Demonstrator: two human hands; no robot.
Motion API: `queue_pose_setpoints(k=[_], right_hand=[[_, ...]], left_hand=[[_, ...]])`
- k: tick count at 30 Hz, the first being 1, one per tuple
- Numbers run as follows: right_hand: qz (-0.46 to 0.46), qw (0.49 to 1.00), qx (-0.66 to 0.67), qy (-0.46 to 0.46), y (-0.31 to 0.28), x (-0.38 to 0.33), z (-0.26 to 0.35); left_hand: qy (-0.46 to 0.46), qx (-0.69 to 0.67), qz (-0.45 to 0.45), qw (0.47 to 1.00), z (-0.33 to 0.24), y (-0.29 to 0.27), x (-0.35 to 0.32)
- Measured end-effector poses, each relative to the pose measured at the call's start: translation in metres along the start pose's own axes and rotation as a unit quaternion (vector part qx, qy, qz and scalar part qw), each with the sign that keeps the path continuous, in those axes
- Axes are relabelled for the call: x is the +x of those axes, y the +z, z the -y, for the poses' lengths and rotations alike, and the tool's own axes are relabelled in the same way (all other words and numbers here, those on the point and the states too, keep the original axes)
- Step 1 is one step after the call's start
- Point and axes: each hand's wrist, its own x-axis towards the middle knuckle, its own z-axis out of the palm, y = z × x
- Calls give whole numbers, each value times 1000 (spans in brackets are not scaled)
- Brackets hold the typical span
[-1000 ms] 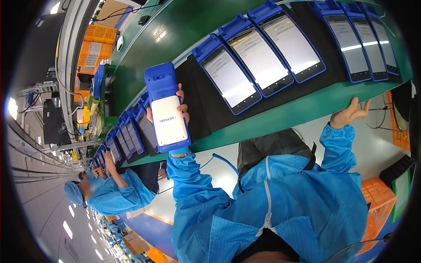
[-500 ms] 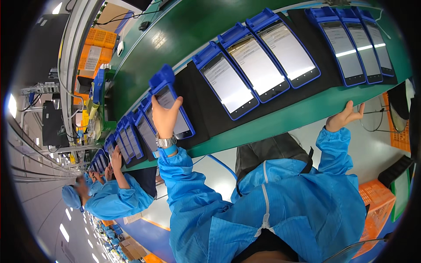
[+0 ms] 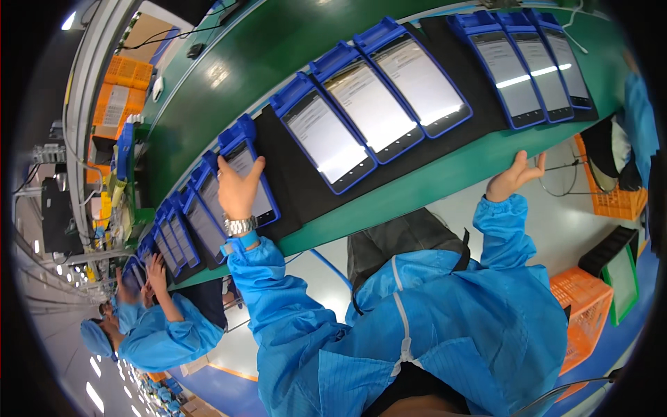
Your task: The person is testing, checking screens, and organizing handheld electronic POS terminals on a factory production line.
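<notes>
My left hand (image 3: 238, 189) lies on a blue handheld terminal (image 3: 243, 139), thumb on one side and fingers on the other, pressing it flat onto the black mat (image 3: 295, 191). The terminal's screen is mostly hidden under my palm. A metal watch and a blue cuff sit at that wrist. My right hand (image 3: 513, 178) rests on the front edge of the green bench (image 3: 445, 174) with its fingers spread and nothing in it.
Three lit terminals (image 3: 372, 101) lie side by side on the mat to the right, and three more (image 3: 531, 66) further right. Several dark ones (image 3: 182, 229) line up to the left, where a co-worker in blue (image 3: 163, 330) reaches. Orange crates (image 3: 582, 316) stand on the floor.
My left hand brought the terminal down from upright in front of me and laid it on the mat, left of the lit ones. My right hand stayed on the bench edge.
</notes>
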Motion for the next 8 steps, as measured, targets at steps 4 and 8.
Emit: queue_pose_setpoints(k=[4, 8], right_hand=[[-22, 999, -10, 21, 12, -6, 22], [-23, 998, 51, -1, 7, -3, 12]], left_hand=[[91, -22, -106, 990, 4, 2, -11], [229, -145, -138, 953, -36, -5, -31]])
